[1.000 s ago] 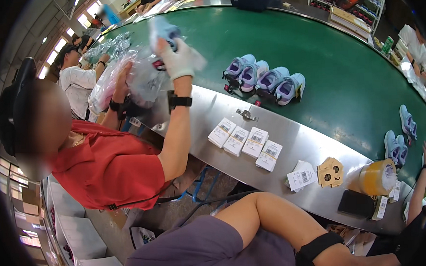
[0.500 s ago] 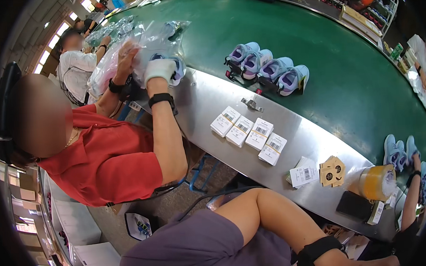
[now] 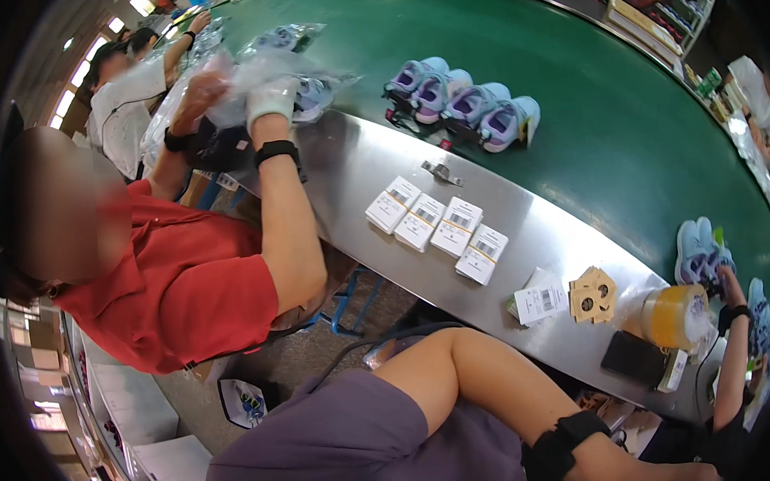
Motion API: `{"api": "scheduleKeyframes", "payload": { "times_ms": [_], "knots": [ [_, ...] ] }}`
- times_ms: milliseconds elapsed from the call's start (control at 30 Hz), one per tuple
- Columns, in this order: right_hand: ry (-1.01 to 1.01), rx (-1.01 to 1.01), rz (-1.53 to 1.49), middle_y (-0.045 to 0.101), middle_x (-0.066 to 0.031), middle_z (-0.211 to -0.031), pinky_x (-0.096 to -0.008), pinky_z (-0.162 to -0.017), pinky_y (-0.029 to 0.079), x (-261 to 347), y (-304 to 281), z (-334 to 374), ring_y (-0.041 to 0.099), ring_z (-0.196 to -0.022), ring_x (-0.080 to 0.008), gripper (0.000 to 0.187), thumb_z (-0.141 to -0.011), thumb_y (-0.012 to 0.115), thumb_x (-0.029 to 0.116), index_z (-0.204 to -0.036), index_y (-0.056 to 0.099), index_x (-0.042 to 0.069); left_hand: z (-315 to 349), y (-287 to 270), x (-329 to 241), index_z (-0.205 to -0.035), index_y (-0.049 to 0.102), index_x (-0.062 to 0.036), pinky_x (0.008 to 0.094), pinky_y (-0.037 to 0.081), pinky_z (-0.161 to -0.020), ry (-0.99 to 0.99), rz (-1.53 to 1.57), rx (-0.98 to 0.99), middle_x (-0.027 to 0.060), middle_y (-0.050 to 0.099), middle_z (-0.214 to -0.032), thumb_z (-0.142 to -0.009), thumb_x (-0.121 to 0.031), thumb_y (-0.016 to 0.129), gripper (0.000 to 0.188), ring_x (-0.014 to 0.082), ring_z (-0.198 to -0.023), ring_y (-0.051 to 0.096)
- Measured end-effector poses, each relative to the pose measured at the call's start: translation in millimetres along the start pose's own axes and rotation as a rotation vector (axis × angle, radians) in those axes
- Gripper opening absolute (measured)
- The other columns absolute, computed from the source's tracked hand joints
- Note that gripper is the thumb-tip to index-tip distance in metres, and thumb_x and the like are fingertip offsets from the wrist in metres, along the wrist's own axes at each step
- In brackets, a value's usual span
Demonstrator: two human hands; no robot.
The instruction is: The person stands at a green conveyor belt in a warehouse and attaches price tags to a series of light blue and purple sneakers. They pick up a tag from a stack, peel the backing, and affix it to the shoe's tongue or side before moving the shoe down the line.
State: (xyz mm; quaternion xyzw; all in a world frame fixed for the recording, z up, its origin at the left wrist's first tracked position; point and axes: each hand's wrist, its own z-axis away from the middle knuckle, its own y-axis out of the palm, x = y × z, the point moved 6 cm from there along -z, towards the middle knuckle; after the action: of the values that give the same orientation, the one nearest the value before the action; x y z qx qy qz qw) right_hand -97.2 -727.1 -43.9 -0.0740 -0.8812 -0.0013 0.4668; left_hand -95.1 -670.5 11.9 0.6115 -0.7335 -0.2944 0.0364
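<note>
My left arm, in a purple sleeve [image 3: 326,444], bends at the elbow and runs to the lower right, with a black band [image 3: 553,458] round it. Only part of my left hand [image 3: 645,472] shows at the bottom edge; its fingers and anything in them are out of sight. My right hand is not in view. Nearest to my left arm on the metal table edge [image 3: 525,251] lie a black flat case [image 3: 637,358], a roll of yellow tape [image 3: 672,317], brown card tags [image 3: 593,295] and white printed cards [image 3: 541,298].
Banded card stacks [image 3: 436,225] lie by a metal clip [image 3: 442,173]. Light-blue shoes [image 3: 470,110] stand on the green belt [image 3: 339,34]. A red-shirted co-worker [image 3: 204,276] handles a bagged shoe [image 3: 312,96]. Another person's hand [image 3: 730,288] touches shoes [image 3: 695,250] at right. A bin [image 3: 244,403] stands below.
The view has shifted, so the table items sit slightly farther left and up. The red-shirted co-worker's hands have shifted on the plastic bag. The hand at right has moved along the shoes.
</note>
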Motion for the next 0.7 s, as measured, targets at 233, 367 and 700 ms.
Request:
{"api": "scheduleKeyframes", "payload": {
  "times_ms": [233,367,700],
  "knots": [
    [-0.106,0.033,0.021,0.043,-0.0238,-0.124,-0.0437,-0.07,0.055,26.0,-5.8,0.7,0.057,-0.101,-0.035,0.058,-0.081,0.066,0.026,-0.128,0.038,0.007,24.8,-37.3,-31.8,-0.09,0.062,-0.0025,0.0277,0.043,-0.069,-0.145,-0.147,-0.076,0.0072,0.054,-0.095,-0.083,-0.004,0.059,0.008,0.0174,-0.084,0.055],
    [-0.193,0.033,0.043,0.043,-0.0232,-0.125,-0.0436,-0.07,0.056,49.6,-13.7,6.9,0.057,-0.101,-0.0348,0.059,-0.08,0.067,0.027,-0.129,0.038,0.008,54.8,-91.0,-45.7,-0.095,0.062,0.0012,0.0294,0.043,-0.077,-0.256,-0.221,-0.269,0.0116,0.054,-0.102,-0.088,0.001,0.052,0.011,0.0168,-0.088,0.054],
    [-0.354,0.102,0.04,0.043,-0.0218,-0.125,-0.0434,-0.07,0.056,89.0,-11.8,5.8,0.057,-0.102,-0.0343,0.062,-0.08,0.068,0.03,-0.13,0.037,0.009,126.0,-180.3,-96.0,-0.096,0.061,0.0027,0.0236,0.047,-0.067,-0.494,-1.249,-0.463,0.0084,0.056,-0.1,-0.084,0.008,0.05,0.018,0.011,-0.079,0.055]
  ]
}}
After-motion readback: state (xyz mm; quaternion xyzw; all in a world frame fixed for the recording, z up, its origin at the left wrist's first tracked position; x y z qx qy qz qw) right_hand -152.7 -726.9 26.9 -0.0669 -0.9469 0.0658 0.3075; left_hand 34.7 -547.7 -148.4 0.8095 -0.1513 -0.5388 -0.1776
